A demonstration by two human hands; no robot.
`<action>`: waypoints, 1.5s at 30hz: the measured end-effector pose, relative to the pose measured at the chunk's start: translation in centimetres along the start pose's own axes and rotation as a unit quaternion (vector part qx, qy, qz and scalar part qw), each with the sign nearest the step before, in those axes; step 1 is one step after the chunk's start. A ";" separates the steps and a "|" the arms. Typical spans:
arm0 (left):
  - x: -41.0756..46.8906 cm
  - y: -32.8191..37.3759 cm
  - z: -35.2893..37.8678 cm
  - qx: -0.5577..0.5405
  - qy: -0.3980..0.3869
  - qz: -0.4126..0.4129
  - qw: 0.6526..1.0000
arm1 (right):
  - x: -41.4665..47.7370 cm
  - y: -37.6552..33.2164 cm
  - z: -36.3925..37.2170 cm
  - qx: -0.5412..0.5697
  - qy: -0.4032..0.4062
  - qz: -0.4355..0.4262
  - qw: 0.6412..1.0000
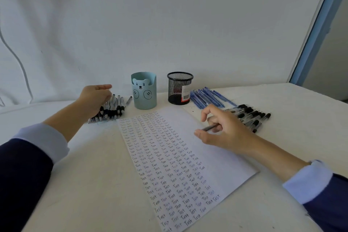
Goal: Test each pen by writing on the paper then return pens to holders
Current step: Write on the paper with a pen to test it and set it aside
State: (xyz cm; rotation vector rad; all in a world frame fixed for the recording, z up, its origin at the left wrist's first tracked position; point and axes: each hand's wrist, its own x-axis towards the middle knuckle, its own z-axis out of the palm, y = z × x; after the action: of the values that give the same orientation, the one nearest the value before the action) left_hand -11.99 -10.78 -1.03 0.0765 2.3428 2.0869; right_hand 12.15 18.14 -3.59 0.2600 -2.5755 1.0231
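Paper point(216, 156) nearly full, holders point(144, 98) at 12 o'clock showing no pens. Right hand point(226, 132) is pinching a pen point(209, 128); left hand's point(95, 98) grip unclear.

Only one view here: a wide-angle cam up on the person's head, which looked forward and down. It sat close in, left hand point(96, 96) and right hand point(224, 130) both mid-frame, table point(94, 175) spread under them, plain wall point(169, 24) beyond them.

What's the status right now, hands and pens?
Right hand pinches a pen above the paper. Left hand at the black pen pile, grip unclear. Nothing blocks the paper.
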 end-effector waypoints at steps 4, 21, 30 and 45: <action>-1.0 0.1 0.4 0.172 -0.006 0.031 0.985 | 0.2 -0.7 -0.5 0.085 -0.015 -0.005 0.996; -5.5 0.4 5.3 0.252 -0.026 0.428 0.868 | 0.2 -1.6 -0.8 0.301 -0.031 0.176 0.937; -8.7 -3.2 8.9 0.430 -0.350 0.317 0.770 | -2.1 -3.1 1.6 0.150 -0.092 0.128 0.976; -8.7 -3.3 9.0 0.442 -0.341 0.311 0.769 | -2.6 -3.3 2.3 0.162 -0.097 0.140 0.972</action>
State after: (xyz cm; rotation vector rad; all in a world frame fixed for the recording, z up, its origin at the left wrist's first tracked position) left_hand -3.14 -2.57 -5.64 1.4680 2.6389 0.5325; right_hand 14.86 14.26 -4.12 0.0813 -2.6587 1.5994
